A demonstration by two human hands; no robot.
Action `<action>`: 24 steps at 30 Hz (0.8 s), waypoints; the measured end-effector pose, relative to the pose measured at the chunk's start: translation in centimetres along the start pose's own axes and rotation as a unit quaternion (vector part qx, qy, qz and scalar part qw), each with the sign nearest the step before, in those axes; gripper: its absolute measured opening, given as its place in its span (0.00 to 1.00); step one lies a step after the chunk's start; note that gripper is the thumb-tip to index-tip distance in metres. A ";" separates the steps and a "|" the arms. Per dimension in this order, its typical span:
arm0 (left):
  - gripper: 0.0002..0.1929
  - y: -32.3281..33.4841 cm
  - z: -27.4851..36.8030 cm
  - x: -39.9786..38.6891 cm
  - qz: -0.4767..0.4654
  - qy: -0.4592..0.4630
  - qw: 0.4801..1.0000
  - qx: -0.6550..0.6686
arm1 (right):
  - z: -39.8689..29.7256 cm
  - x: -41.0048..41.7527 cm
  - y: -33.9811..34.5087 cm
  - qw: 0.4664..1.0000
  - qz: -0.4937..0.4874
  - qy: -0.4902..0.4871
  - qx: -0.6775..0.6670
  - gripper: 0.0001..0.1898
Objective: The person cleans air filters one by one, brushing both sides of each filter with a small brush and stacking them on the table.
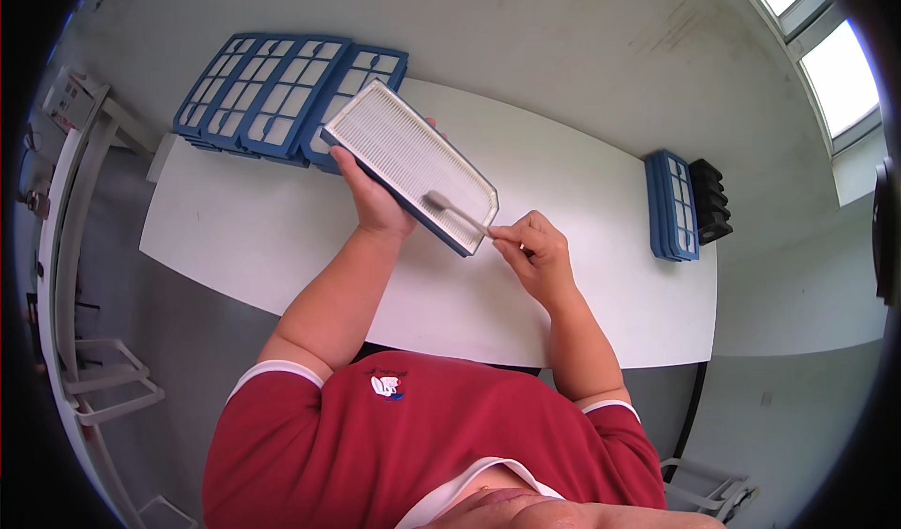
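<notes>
My left hand (376, 201) grips a pleated air filter (405, 152) with a blue frame, holding it tilted above the white table, its white pleats facing up. Between the fingers and thumb of my right hand (531, 251) is the thin handle of a small brush (461, 213). The brush's greyish head, a little blurred, lies over the pleats near the filter's lower end; whether it touches them I cannot tell. Behind the held filter, stacks of blue-framed filters (274, 92) stand in a row at the table's back left.
More blue-framed filters (673, 205) sit at the right end of the white table (563, 177), beside a black ridged object (711, 201). A wall (535, 43) runs along the table's back edge. A pale rack (112, 381) is at the left.
</notes>
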State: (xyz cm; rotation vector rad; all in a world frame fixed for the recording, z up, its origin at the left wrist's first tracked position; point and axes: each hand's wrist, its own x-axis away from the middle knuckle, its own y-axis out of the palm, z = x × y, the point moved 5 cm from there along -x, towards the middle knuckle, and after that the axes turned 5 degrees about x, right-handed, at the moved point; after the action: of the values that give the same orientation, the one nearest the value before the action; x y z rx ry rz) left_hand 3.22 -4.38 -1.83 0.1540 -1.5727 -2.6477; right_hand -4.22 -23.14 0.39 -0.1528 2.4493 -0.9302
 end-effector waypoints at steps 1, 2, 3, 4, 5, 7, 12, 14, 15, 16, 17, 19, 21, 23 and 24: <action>0.48 -0.1 -0.1 0.0 -0.010 -0.001 1.000 -0.002 | 0.3 -0.1 -0.2 1.000 0.013 0.023 0.003 0.11; 0.49 -0.2 -0.2 0.0 -0.020 -0.002 1.000 -0.004 | 0.7 -0.1 -0.4 0.999 0.026 0.045 0.007 0.10; 0.49 -0.1 -0.2 0.1 -0.021 -0.003 1.000 -0.003 | 0.8 -0.3 -0.5 0.999 0.027 0.046 0.007 0.10; 0.49 0.0 -0.1 0.2 -0.024 -0.005 1.000 -0.005 | 1.1 -0.4 -1.0 0.996 0.062 0.058 0.020 0.10; 0.49 0.2 0.0 0.3 -0.027 -0.007 1.000 -0.006 | 1.5 -0.4 -1.4 0.992 0.096 0.070 0.032 0.09; 0.49 0.4 0.3 0.3 -0.027 0.000 1.000 -0.012 | 2.3 -0.3 -1.6 0.991 0.092 0.086 0.037 0.08; 0.49 0.2 0.9 0.1 -0.017 0.016 1.000 -0.016 | 2.1 -0.3 -1.2 0.992 0.097 0.077 0.028 0.08; 0.49 0.4 1.0 0.1 -0.019 0.031 0.999 -0.012 | 1.4 -0.1 -1.2 0.993 0.095 0.051 0.037 0.09; 0.49 0.3 1.1 0.0 -0.017 0.033 0.999 -0.012 | 0.9 -0.1 -1.1 0.994 0.095 0.026 0.043 0.09; 0.49 0.1 1.3 -0.1 -0.018 0.038 0.999 -0.014 | 0.7 0.0 -1.0 0.994 0.093 0.025 0.043 0.09; 0.49 0.0 1.3 -0.2 -0.018 0.042 0.999 -0.017 | 0.3 0.0 -0.8 0.995 0.086 0.001 0.045 0.10; 0.49 0.0 1.5 -0.2 -0.002 0.043 0.999 -0.016 | -0.1 0.1 -0.5 0.996 0.078 -0.021 0.049 0.11; 0.49 -0.1 1.6 -0.3 0.016 0.044 0.999 -0.015 | -0.3 0.1 -0.3 0.996 0.068 -0.038 0.038 0.11; 0.49 0.0 1.7 -0.2 0.017 0.043 0.999 -0.022 | -0.3 0.1 -0.4 0.997 0.061 -0.033 0.034 0.11; 0.49 0.0 1.7 -0.2 0.018 0.044 0.999 -0.021 | -0.2 0.0 -0.5 0.998 0.054 -0.028 0.030 0.11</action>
State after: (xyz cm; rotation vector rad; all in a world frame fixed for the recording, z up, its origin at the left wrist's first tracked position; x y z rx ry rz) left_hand 3.22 -2.86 -1.00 0.2341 -1.4792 -2.6066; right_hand -4.41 -23.39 0.84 -0.0242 2.3496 -0.9381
